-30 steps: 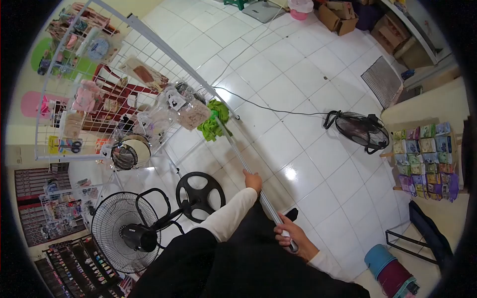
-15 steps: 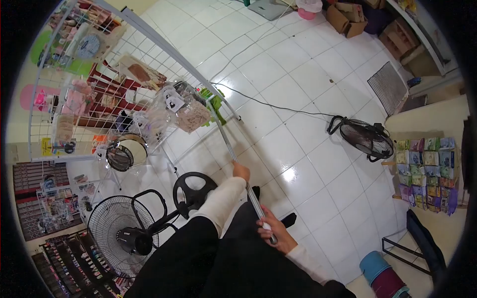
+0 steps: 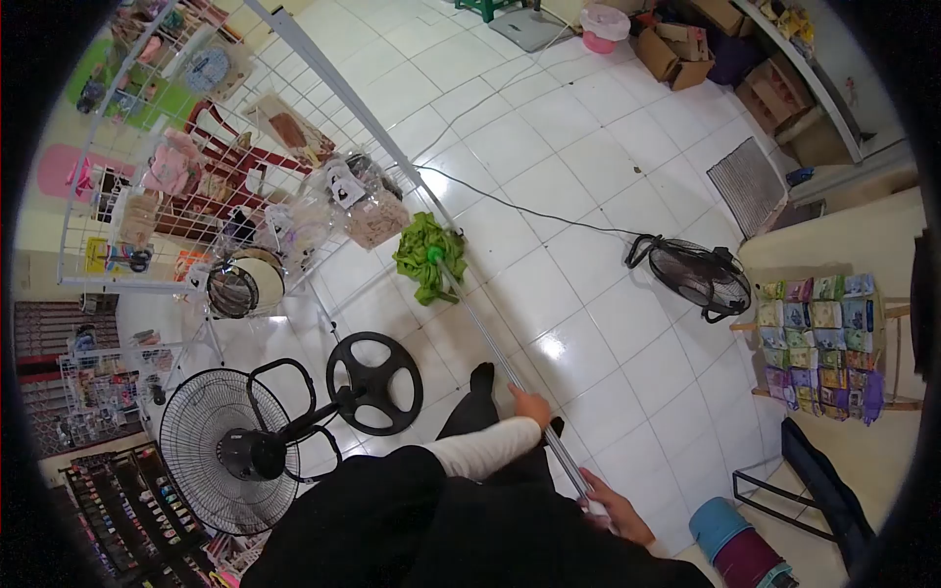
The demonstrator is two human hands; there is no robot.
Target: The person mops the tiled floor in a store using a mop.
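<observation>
In the head view, the left hand point(image 3: 530, 406) is closed round the pole point(image 3: 564, 451) of a mop, partway along it; the right hand point(image 3: 616, 510) grips the same pole near its upper end, its hold partly hidden by dark clothing; the green mop head point(image 3: 420, 257) lies spread on the white tiled floor point(image 3: 588, 372), just beside the lower edge of the wire rack point(image 3: 343, 93), though whether the two touch I cannot tell; a push too far that way could snag the strands on the rack's foot, or knock the hanging packets point(image 3: 377, 216) if the pole lifts; a wide swing to the left could strike the round base point(image 3: 375, 383) of the standing fan point(image 3: 250, 456); a sweep to the other side could drag the dark cable point(image 3: 520, 207), which leads to the small fan point(image 3: 698, 277), and tug that fan askew; damp tiles, if they are damp, could make the foot point(image 3: 481, 377) slip.
</observation>
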